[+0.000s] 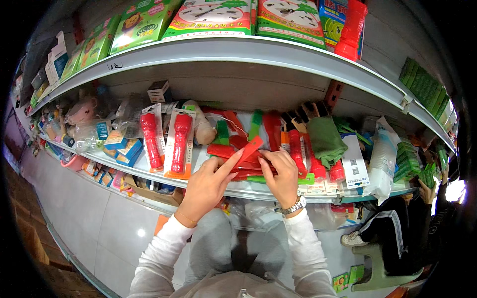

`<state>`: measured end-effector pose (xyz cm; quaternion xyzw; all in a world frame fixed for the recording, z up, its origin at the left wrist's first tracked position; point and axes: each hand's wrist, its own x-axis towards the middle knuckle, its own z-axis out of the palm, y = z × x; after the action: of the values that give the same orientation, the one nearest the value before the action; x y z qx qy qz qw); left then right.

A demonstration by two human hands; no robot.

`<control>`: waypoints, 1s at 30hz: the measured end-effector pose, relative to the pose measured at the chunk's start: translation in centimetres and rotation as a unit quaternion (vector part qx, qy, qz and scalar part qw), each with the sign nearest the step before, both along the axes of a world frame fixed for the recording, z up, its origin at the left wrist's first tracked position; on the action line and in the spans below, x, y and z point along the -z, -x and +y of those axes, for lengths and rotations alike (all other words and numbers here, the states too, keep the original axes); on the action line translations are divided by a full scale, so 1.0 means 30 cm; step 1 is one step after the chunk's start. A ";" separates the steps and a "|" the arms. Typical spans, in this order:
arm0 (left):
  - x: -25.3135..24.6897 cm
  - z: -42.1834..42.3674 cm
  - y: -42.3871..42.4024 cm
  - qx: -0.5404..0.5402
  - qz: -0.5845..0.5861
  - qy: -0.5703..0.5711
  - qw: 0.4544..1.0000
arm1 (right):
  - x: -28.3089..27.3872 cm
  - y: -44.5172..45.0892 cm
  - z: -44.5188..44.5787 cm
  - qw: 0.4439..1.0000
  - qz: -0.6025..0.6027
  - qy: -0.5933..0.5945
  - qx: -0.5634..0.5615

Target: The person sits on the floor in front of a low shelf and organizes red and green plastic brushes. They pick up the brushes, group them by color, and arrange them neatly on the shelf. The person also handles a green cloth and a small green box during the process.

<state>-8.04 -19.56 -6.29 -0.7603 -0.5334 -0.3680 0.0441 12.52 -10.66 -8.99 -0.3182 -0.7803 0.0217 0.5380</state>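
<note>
My left hand [209, 183] reaches over the middle shelf, its fingers on a flat red plastic piece [250, 149] that lies aslant over a pile of red plastic items [220, 150]. My right hand [279, 173] is at the right side of the same pile, fingers bent and spread, its fingertips by the red pieces; whether it grips one cannot be told. Green-bristled brushes [222, 132] stand behind the pile. Left of it are two red flashlights [182, 143] in carded packs; to its right, another red flashlight [297, 151] and a green cloth [325, 139].
Above runs the front edge of the upper shelf [238, 50], bearing green boxes [143, 26]. Blue boxes [128, 151] and a sleeve of plastic cups [383, 160] share my shelf. At the right, another person [402, 231] sits by a pale stool [372, 266].
</note>
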 end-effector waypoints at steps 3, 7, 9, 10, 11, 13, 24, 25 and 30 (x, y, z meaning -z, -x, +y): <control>-0.010 0.010 -0.010 0.018 0.017 0.016 1.000 | 0.006 -0.015 -0.003 1.000 -0.005 0.011 0.000; 0.012 0.044 -0.003 0.026 0.066 0.006 0.997 | -0.008 -0.033 -0.010 1.000 0.007 0.014 0.006; 0.015 0.058 0.002 0.028 0.092 0.011 0.995 | -0.024 -0.031 -0.017 0.998 0.047 0.037 -0.007; 0.014 0.064 0.001 0.037 0.107 0.005 0.994 | -0.027 -0.026 -0.019 0.996 0.077 0.053 -0.016; 0.013 0.070 -0.001 0.046 0.121 0.000 0.992 | -0.030 -0.022 -0.021 0.992 0.106 0.068 -0.025; 0.004 0.072 0.003 0.060 0.148 -0.006 0.987 | -0.050 -0.012 -0.024 0.993 0.089 0.065 -0.029; -0.004 0.085 0.051 0.103 0.134 0.049 0.984 | -0.008 0.001 -0.002 0.998 0.023 0.064 -0.003; -0.012 0.088 0.062 0.106 0.123 0.058 0.985 | -0.005 0.001 -0.001 0.998 0.026 0.064 -0.001; -0.092 0.155 0.120 0.142 0.038 0.057 0.988 | 0.002 -0.004 -0.002 0.997 0.035 0.064 0.006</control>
<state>-11.64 -14.89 -3.54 -0.8428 -0.4382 -0.3108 -0.0316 12.63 -10.70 -9.06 -0.3558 -0.7561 0.0796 0.5436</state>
